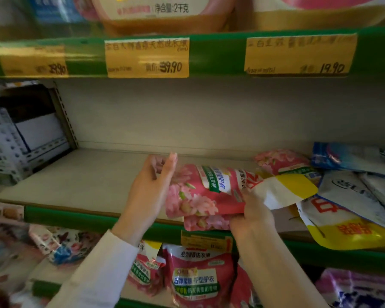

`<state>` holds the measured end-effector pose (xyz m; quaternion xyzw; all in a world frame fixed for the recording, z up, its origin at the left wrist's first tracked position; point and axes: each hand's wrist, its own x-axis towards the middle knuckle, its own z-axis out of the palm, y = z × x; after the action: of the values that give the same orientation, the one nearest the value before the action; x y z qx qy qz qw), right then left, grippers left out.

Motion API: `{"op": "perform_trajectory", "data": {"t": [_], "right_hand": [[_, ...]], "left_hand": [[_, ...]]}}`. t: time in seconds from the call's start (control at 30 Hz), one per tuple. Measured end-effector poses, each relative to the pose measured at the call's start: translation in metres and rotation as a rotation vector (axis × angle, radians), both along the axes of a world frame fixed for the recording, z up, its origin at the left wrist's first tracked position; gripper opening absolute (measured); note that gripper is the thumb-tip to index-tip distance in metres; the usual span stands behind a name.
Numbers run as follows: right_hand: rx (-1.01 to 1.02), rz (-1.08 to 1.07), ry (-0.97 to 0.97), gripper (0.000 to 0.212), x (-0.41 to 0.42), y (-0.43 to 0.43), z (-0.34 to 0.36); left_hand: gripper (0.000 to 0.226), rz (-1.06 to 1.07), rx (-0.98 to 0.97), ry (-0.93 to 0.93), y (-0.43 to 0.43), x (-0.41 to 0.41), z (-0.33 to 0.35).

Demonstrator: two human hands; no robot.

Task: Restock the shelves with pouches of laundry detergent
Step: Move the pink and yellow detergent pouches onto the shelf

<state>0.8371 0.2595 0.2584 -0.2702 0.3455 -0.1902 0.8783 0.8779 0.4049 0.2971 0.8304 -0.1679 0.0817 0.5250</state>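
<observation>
A pink flowered detergent pouch (pixel 206 192) lies on its side at the front edge of the middle shelf (pixel 76 178), on top of a second pink pouch (pixel 206 222). My right hand (pixel 252 211) grips the top pouch's near right edge from below. My left hand (pixel 151 185) is open, fingers spread, its palm against the pouch's left end. A third pink pouch (pixel 280 160) lies farther back on the right.
White, yellow and blue pouches (pixel 351 196) are heaped on the shelf's right side. The green shelf rail above carries yellow price tags (pixel 147 57). More pink pouches (pixel 196 276) stand on the shelf below. A metal rack (pixel 20 134) is at left.
</observation>
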Motion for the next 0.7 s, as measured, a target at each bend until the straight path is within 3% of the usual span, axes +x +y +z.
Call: {"op": "perform_trajectory", "data": {"t": [0.13,0.2,0.37,0.47,0.6,0.7], "right_hand": [[-0.023,0.021,0.014,0.021,-0.008,-0.006,-0.004],[-0.017,0.031,0.007,0.022,-0.011,-0.004,-0.002],[0.006,0.034,-0.023,0.02,-0.016,0.001,-0.009],[-0.004,0.048,-0.029,0.023,-0.015,0.003,-0.013],[0.0,0.046,-0.061,0.03,-0.015,0.014,-0.014],[0.002,0.038,-0.086,0.033,-0.012,0.03,-0.009]], "left_hand": [[0.056,-0.071,0.504,-0.093,-0.009,0.043,0.015],[0.059,-0.137,0.648,-0.116,-0.023,0.073,0.015],[0.065,-0.505,0.871,0.217,-0.058,0.115,0.014],[0.075,-0.57,1.064,0.309,-0.066,0.127,0.018],[0.103,-0.615,1.098,0.438,-0.07,0.134,0.018],[0.103,-0.615,1.052,0.504,-0.073,0.131,0.014]]}}
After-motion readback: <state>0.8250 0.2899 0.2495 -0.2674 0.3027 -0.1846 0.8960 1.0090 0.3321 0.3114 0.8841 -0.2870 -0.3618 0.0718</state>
